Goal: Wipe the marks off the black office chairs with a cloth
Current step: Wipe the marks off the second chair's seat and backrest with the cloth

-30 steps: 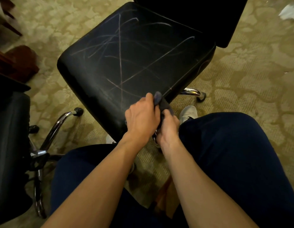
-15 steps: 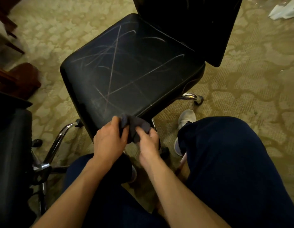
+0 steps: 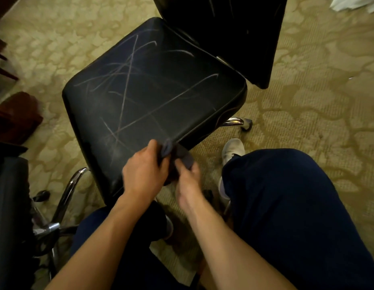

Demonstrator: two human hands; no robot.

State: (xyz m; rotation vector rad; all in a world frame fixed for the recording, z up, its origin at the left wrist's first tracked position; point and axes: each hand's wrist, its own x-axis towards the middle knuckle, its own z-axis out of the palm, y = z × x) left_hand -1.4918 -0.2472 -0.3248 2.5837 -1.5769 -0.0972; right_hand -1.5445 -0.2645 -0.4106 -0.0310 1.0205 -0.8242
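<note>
Both hands are working the cloth (image 3: 175, 155) at centre frame, just over the near corner of the chair seat (image 3: 156, 91): left hand (image 3: 143, 172) is pinching one bunched end w/ curled fingers, right hand (image 3: 189, 174) is gripping the other end from below, so each grip is pressed together on fabric, not spread. Prob. they're bunching or refolding it into a pad before wiping, since the cloth is sitting at the seat edge rather than flat on the marks. Cloth is looking dark grey-blue, soft, crumpled into thick folds; some motion blur, so exact finger positions are hard to tell. Seat is a broad rounded-corner square, smooth black leather-like skin w/ a piped seam, and pale chalky marks (image 3: 127, 88) are still crossing it in long thin strokes, i.e. wiping isn't done here. Backrest (image 3: 234, 34) is rising at top of frame, also black. Chrome base leg (image 3: 234, 122) is poking out at right over a patterned beige carpet (image 3: 307, 97).
</note>
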